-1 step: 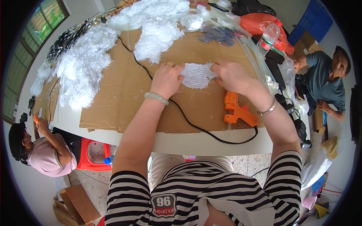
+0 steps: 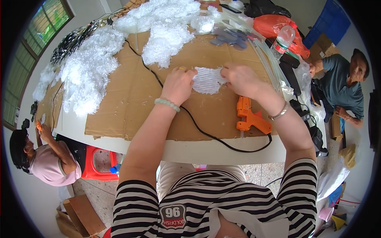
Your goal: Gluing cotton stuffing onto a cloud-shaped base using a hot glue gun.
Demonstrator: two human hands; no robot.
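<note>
- Nearest edge: a white table [image 2: 222, 155] shows as a bare strip; over it loops a black cord [image 2: 214, 137].
- Glue gun [image 2: 248, 119]: orange, lying on its side at the near edge of the cardboard [image 2: 131, 107], held by neither hand.
- Left hand [image 2: 177, 84]: fingers curled, thumb and fingertips pinching the patch [image 2: 207, 81] at its left edge.
- Right hand [image 2: 243, 79]: fingertips bunched, pinching the upper right corner of the same piece.
- Patch: white, ribbed, frayed at the rim, spread between the two hands above the cardboard; I cannot tell whether it touches the surface beneath.
- Change: very little; against the preceding view both grips persist with the slightest shift, and the gun stays down. I judge that the patch is still being adjusted or steadied.
- Beyond the hands: white fluff [image 2: 164, 43] in heaps, and dark grey discs [image 2: 228, 39] to the right of the middle heap.
- Far right: clear strips [image 2: 266, 63], a bottle [image 2: 285, 36] and a red bag [image 2: 264, 25].
</note>
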